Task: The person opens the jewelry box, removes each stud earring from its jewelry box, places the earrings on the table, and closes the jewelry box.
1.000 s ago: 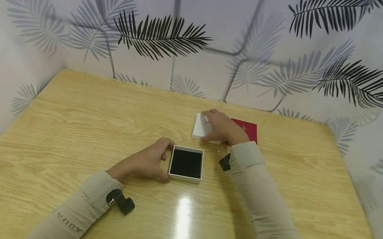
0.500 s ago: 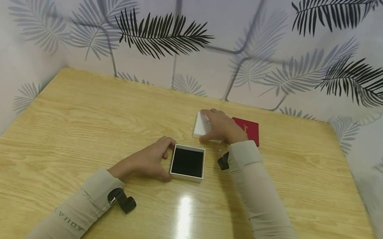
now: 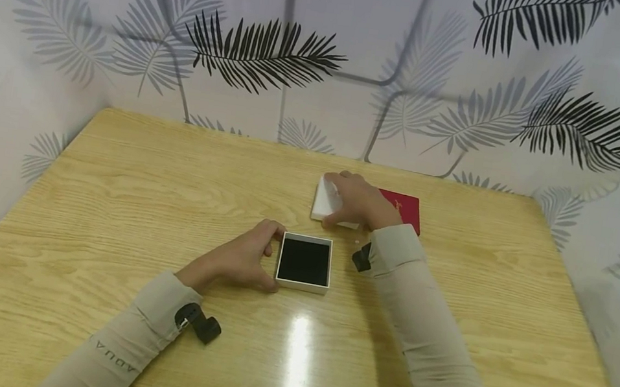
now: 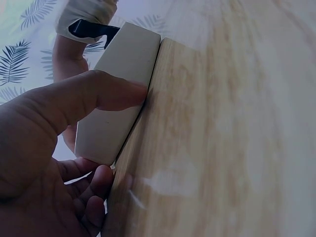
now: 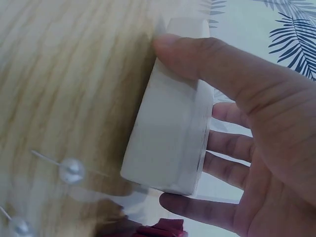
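Observation:
My left hand (image 3: 243, 256) grips the left side of an open white box (image 3: 301, 287) with a black lining inside. In the left wrist view the thumb lies along the white side wall (image 4: 108, 123), and the other fingertips are at its far corner. Farther back, my right hand (image 3: 364, 202) holds a flat white box lid (image 3: 325, 202) between thumb and fingers. Up close in the right wrist view, the thumb presses the near side of the lid (image 5: 155, 133). Two pearl earrings (image 5: 72, 171) lie on the table beside it; the second pearl (image 5: 20, 227) is partly cut off.
A flat red case or pouch (image 3: 404, 209) with gold marking lies to the right of the lid, partly hidden by my right wrist. The wooden table (image 3: 141, 178) meets a leaf-patterned curtain (image 3: 320, 116) at the back.
My right hand and the lid have shifted very slightly toward the back of the table. The left hand and open box hold their place; the head view has tilted a little.

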`<state>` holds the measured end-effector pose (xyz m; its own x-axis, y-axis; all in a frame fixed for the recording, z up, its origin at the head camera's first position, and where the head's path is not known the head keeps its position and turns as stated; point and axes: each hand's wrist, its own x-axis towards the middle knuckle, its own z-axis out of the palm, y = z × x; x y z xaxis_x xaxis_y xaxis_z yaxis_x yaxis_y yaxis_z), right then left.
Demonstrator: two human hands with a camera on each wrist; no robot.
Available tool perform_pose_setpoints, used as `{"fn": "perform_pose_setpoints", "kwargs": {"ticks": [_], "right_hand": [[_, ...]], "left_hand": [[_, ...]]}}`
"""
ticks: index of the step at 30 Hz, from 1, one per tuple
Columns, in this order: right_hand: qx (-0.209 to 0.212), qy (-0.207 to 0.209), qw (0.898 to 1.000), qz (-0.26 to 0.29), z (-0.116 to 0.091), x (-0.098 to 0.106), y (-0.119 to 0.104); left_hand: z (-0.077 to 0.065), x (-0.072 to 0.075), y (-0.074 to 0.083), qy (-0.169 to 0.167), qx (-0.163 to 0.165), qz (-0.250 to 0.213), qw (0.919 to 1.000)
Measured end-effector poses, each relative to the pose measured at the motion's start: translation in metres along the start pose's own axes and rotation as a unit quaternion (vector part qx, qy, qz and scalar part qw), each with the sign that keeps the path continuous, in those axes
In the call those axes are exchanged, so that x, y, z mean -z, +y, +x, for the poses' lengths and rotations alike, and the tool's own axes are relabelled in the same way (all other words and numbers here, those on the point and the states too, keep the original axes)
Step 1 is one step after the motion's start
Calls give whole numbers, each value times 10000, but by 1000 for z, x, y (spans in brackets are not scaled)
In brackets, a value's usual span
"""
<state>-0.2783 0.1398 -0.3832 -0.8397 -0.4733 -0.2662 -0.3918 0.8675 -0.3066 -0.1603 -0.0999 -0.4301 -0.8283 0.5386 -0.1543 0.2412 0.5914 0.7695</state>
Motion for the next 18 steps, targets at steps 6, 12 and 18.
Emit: {"fn": "perform_pose_setpoints", "kwargs": {"ticks": [6,12,18], "right_hand": [[52,1,9999,-145,0,5,0],[21,-34,9998,-192,-3,10,-2],[69,-5,9998,-200,-8,13,-5]], "left_hand": [[1,-1,-1,10,39,-32,10000],[0,-1,1,5,56,-36,10000],[-1,-1,2,-18,81,-31,10000]]}}
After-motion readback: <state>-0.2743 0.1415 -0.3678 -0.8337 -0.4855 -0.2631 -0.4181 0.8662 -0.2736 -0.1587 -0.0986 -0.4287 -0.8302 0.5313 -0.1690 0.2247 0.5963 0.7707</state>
